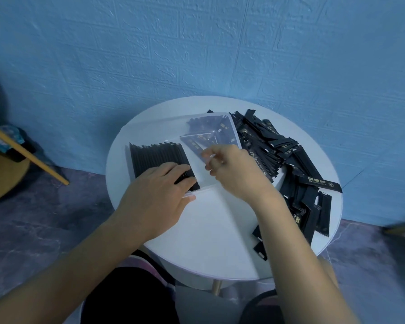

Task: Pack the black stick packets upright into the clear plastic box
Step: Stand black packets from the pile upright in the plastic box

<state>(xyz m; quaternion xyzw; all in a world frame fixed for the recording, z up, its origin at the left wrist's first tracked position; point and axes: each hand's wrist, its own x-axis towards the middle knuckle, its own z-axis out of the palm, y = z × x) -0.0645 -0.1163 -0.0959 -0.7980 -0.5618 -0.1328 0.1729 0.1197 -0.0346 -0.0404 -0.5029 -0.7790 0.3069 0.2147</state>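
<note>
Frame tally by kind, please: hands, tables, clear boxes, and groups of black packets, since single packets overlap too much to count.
Hands: 2 (left hand, right hand)
Round white table: 1
Clear plastic box: 1
Black packet groups: 2 (neat row, loose pile)
Total: 6

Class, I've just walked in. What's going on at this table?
A person is sorting black stick packets on a round white table. The left hand lies flat on a neat row of packets on the table's left side, holding them together. The right hand appears to pinch the near edge of the clear plastic box, which sits tilted in the middle. A loose pile of packets is still spread over the right side, so most of the packing is not yet done.
</note>
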